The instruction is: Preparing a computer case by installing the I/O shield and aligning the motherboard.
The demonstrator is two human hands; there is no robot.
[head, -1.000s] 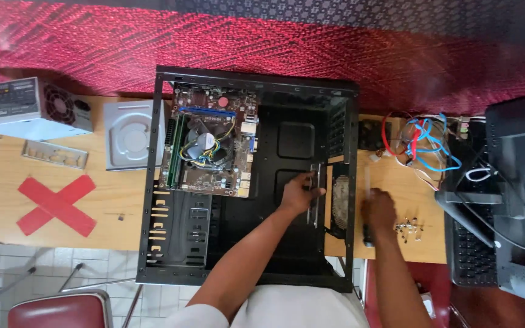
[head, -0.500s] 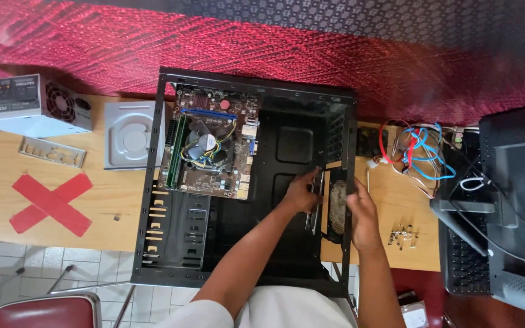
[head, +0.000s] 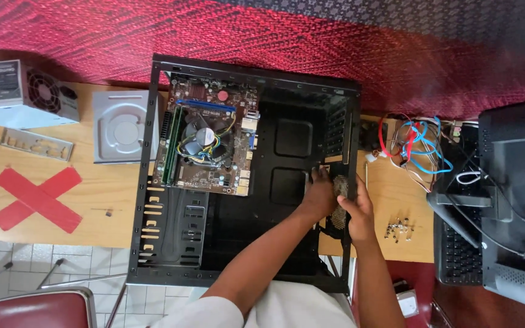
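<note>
Motherboard (head: 206,143) already sitting in the case (head: 244,176). Both hands, left hand (head: 318,193) and right hand (head: 358,209), fingers curling around the fan (head: 339,200) by the case wall; power supply (head: 16,91) and screws (head: 399,229) waiting outside.

White short sleeve, white top; forearms bare, hands apparently ungloved.

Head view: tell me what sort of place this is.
Probably a computer repair or training workbench: an open black PC case with its motherboard lies on a wooden table, beside a loose power supply and screws.
</note>
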